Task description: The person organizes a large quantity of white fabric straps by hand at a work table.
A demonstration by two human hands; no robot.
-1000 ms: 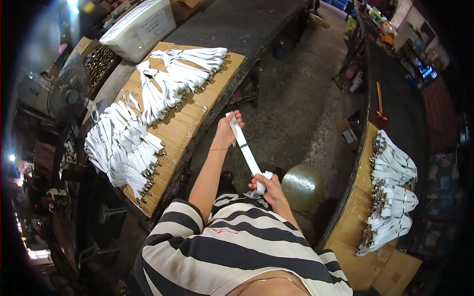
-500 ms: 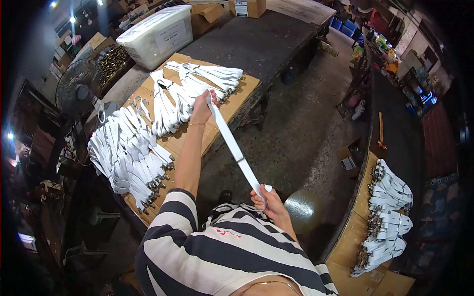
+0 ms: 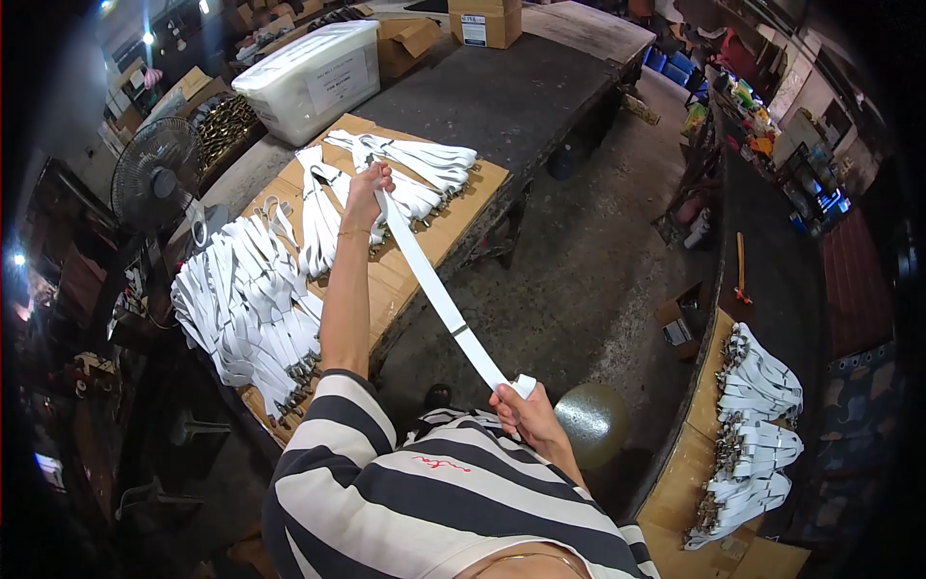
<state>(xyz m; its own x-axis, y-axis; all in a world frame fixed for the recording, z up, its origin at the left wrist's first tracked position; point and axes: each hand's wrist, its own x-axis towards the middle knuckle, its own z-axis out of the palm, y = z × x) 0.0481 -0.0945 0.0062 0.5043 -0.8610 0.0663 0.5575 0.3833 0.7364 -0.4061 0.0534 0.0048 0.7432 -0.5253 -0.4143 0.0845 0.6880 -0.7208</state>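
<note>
Fingers of the right hand (image 3: 522, 410) are clenched round the near end of a white strap (image 3: 436, 294), close to the striped shirt (image 3: 434, 502). The left hand (image 3: 367, 189) grips its far end, arm stretched over the cardboard-topped bench (image 3: 405, 270), so the strap runs taut between them above the floor. Piles of white straps (image 3: 251, 299) lie around the left hand; a lidded plastic bin (image 3: 309, 72) and a fan (image 3: 154, 174) stand beyond. A round stool (image 3: 591, 420) sits just beside the right hand.
</note>
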